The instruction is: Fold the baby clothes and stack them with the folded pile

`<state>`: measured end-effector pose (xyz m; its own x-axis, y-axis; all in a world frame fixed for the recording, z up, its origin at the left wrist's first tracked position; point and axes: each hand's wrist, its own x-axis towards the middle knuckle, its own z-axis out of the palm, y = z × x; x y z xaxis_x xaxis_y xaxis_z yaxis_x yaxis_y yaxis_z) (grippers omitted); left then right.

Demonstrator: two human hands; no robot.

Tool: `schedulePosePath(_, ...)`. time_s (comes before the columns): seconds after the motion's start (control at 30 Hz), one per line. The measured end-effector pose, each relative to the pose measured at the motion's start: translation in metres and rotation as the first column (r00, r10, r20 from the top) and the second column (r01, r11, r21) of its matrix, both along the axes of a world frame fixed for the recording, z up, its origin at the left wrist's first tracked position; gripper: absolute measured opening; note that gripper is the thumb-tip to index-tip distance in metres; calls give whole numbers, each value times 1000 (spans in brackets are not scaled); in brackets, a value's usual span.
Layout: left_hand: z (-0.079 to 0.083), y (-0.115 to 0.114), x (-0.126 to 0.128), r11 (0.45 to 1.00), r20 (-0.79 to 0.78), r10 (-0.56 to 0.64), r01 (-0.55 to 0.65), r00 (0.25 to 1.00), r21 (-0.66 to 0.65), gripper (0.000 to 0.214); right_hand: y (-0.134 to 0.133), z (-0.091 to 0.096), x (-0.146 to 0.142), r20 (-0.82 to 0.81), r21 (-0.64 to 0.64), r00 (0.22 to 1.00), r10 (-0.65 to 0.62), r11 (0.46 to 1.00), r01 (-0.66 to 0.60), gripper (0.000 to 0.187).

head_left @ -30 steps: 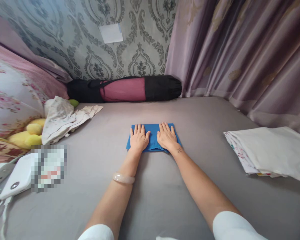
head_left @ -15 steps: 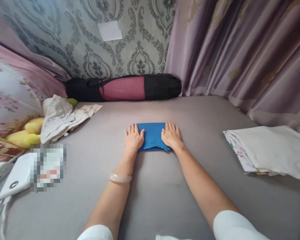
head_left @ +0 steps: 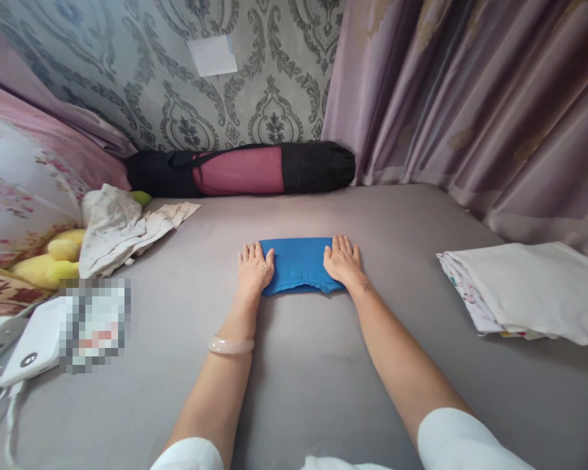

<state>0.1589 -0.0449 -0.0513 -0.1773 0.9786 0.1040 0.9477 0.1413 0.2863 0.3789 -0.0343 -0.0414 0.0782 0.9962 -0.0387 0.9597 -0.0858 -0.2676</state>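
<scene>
A folded blue cloth (head_left: pixel 298 264) lies flat on the grey bed sheet (head_left: pixel 294 391), its lower hem slightly uneven. My left hand (head_left: pixel 255 269) rests palm down on the cloth's left end, with its fingers spread. My right hand (head_left: pixel 342 261) lies the same way on the right end. Neither hand grips the fabric. A pale bangle (head_left: pixel 230 345) circles my left forearm.
A stack of folded white cloth (head_left: pixel 519 290) lies on the right. On the left are a crumpled cream cloth (head_left: pixel 115 235), a yellow plush toy (head_left: pixel 53 267) and a white power strip (head_left: pixel 0 338). A black and maroon rolled bag (head_left: pixel 240 170) lies along the far edge.
Both hands have slid outward, away from each other, from the top of the blue cloth to its ends. More of the cloth now shows between them. The view has tilted slightly.
</scene>
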Motion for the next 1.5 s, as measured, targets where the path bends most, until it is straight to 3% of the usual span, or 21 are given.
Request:
schedulePosePath(0.13,2,-1,0,1000,0,3,-3,1000,-5,67,-1,4,-2,5,17,1000,-5,1000,5,62)
schedulePosePath(0.33,9,-5,8,980,-133,13,14,991,200,66,-6,9,-13,56,176,996,71,981,-80,60)
schedulePosePath(0.5,5,-6,13,997,-122,-68,71,990,22,66,-6,-2,-16,63,89,994,85,992,-90,61)
schedulePosePath(0.7,4,-5,12,997,-74,-79,79,994,-2,65,-7,3,-16,53,88,996,76,993,-81,60)
schedulePosePath(0.87,15,-4,14,960,39,-38,26,998,280,56,-16,12,-32,57,187,990,129,973,-137,61)
schedulePosePath(1.0,20,1,8,924,293,-32,-83,956,373,48,-22,5,-41,88,115,982,165,978,-174,61)
schedulePosePath(1.1,18,7,-3,901,518,-42,-192,855,389,43,-23,1,-41,106,97,980,169,979,-180,61)
schedulePosePath(1.2,13,15,-15,863,713,-30,-343,700,372,40,-25,4,-42,108,111,980,169,977,-180,61)
schedulePosePath(1.37,5,25,-32,817,931,-34,-526,364,235,43,-35,9,-60,96,200,958,270,938,-284,61)
schedulePosePath(1.5,5,27,-43,806,992,-45,-582,116,105,46,-42,3,-73,77,104,942,325,937,-332,62)
